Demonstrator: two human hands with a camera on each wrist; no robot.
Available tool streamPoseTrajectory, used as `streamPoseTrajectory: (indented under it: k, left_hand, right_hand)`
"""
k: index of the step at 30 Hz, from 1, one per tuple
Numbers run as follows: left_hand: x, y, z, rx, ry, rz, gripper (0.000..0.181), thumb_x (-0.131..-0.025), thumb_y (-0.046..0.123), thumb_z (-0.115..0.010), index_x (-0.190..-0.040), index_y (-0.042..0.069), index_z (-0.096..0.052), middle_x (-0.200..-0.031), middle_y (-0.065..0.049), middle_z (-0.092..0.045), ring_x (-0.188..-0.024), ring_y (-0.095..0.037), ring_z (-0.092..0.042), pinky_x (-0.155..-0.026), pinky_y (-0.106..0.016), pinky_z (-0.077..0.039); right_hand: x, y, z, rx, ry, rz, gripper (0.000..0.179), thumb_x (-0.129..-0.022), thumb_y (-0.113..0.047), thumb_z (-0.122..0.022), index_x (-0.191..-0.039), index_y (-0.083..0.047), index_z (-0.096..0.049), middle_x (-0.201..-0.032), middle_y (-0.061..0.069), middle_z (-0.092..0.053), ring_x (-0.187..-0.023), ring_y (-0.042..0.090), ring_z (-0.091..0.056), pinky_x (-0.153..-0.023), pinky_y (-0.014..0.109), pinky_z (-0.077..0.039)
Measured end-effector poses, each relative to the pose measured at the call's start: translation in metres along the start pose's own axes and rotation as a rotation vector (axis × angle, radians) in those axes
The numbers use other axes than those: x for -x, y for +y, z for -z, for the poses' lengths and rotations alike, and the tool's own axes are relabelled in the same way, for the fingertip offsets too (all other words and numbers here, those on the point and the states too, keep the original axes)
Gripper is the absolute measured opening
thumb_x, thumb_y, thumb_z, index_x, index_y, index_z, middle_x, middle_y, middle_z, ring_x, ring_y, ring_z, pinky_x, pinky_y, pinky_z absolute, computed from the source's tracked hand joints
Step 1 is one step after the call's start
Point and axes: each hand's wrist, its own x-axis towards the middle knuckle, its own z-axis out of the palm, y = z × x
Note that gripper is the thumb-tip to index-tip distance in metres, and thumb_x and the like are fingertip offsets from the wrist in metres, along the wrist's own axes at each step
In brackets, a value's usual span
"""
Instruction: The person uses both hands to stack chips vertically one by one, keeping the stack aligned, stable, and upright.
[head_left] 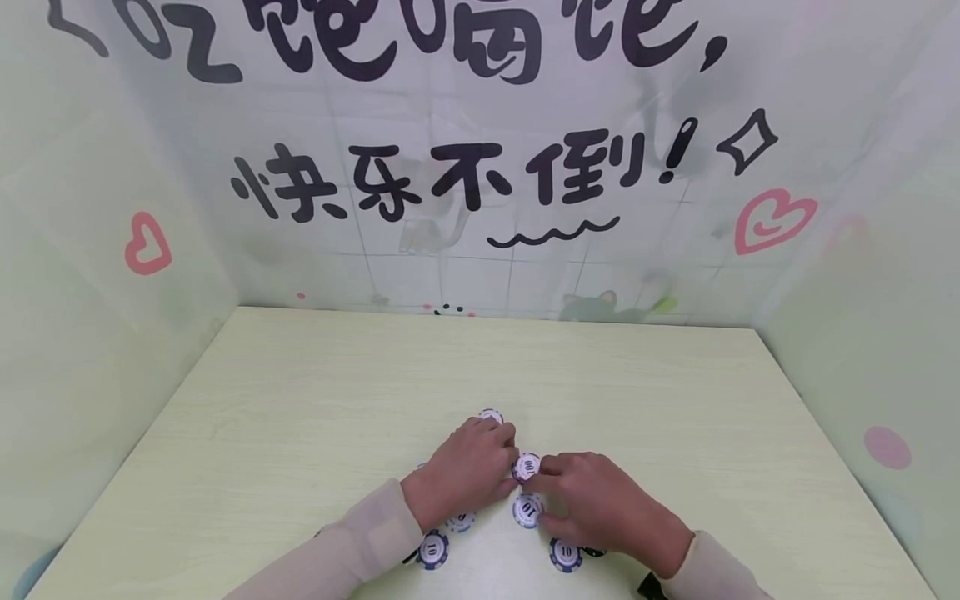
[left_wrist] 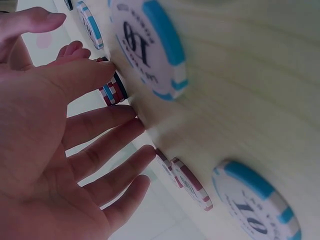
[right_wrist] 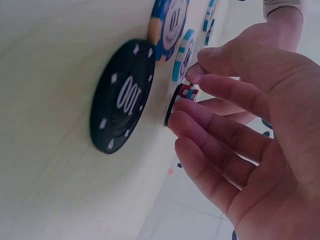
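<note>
A short stack of poker chips (head_left: 527, 467), topped by a white chip marked 100, stands between my two hands. In the left wrist view the stack (left_wrist: 114, 91) shows red, blue and black edges. My left hand (head_left: 467, 467) is at its left side, thumb tip by the stack and other fingers spread, fairly straight. From the right, my right hand (head_left: 603, 504) reaches to the stack (right_wrist: 186, 94) with loosely bent fingers; they partly hide it in the right wrist view. Whether these fingertips press on it is hard to tell. Just below it lies a chip marked 10 (head_left: 528, 511).
Loose chips lie around: a blue-edged one (head_left: 566, 555) and a black 100 chip (right_wrist: 124, 97) near the right hand, another blue-edged one (head_left: 432, 550) below the left forearm, and red-edged ones (left_wrist: 190, 182) past the left fingers. Printed walls stand around the pale table (head_left: 337, 375).
</note>
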Motion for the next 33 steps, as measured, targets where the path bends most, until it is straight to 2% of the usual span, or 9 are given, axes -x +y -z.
streamPoseTrajectory:
  k: [3, 8, 15, 21, 27, 33]
  left_hand:
    - [0.000, 0.000, 0.000, -0.003, -0.005, 0.000, 0.032, -0.100, 0.045, -0.080, -0.109, 0.014, -0.087, -0.107, 0.000, -0.070, -0.091, -0.015, -0.059, -0.086, -0.030, -0.054]
    - [0.000, 0.000, 0.000, -0.014, -0.005, -0.004, 0.032, -0.101, 0.045, -0.079, -0.109, 0.014, -0.087, -0.105, 0.001, -0.069, -0.090, -0.015, -0.059, -0.086, -0.031, -0.054]
    - [0.000, 0.000, 0.000, -0.011, -0.013, 0.000, 0.031, -0.101, 0.043, -0.079, -0.108, 0.014, -0.086, -0.104, 0.001, -0.068, -0.090, -0.015, -0.058, -0.086, -0.031, -0.054]
    - [0.001, 0.001, 0.003, -0.008, 0.003, -0.002, 0.029, -0.100, 0.042, -0.080, -0.105, 0.014, -0.086, -0.102, 0.001, -0.068, -0.089, -0.015, -0.059, -0.084, -0.031, -0.054]
    - [0.001, 0.002, 0.005, -0.029, 0.016, -0.010, 0.029, -0.100, 0.043, -0.081, -0.104, 0.015, -0.086, -0.102, 0.001, -0.068, -0.089, -0.015, -0.060, -0.084, -0.031, -0.055]
    - [0.000, 0.002, 0.005, -0.039, 0.014, -0.009, 0.030, -0.100, 0.044, -0.080, -0.104, 0.015, -0.086, -0.102, 0.001, -0.069, -0.089, -0.015, -0.060, -0.084, -0.031, -0.055]
  right_hand:
    - [0.000, -0.003, -0.001, 0.013, -0.007, 0.008, 0.023, -0.091, -0.023, -0.084, -0.114, -0.021, -0.085, -0.098, -0.004, -0.074, -0.080, 0.003, -0.061, -0.071, 0.026, -0.056]
    - [0.000, -0.007, -0.005, 0.084, 0.023, 0.050, 0.021, -0.090, -0.023, -0.085, -0.111, -0.021, -0.084, -0.097, -0.004, -0.074, -0.081, 0.005, -0.064, -0.070, 0.024, -0.056]
    - [-0.002, -0.015, -0.011, 0.186, 0.068, 0.077, 0.025, -0.092, -0.031, -0.086, -0.112, -0.017, -0.083, -0.100, -0.002, -0.075, -0.082, 0.007, -0.068, -0.068, 0.025, -0.059]
    - [-0.003, -0.019, -0.012, 0.166, 0.035, 0.052, 0.021, -0.095, -0.031, -0.084, -0.109, -0.016, -0.082, -0.105, -0.001, -0.074, -0.080, 0.007, -0.066, -0.066, 0.024, -0.057]
    - [-0.003, -0.020, -0.012, 0.167, 0.047, 0.057, 0.015, -0.091, -0.027, -0.085, -0.101, -0.017, -0.079, -0.101, -0.002, -0.071, -0.077, 0.007, -0.062, -0.061, 0.023, -0.053]
    - [0.001, -0.020, -0.012, 0.175, 0.049, 0.054, 0.018, -0.087, -0.026, -0.086, -0.101, -0.017, -0.079, -0.105, -0.001, -0.073, -0.083, 0.011, -0.068, -0.063, 0.025, -0.056]
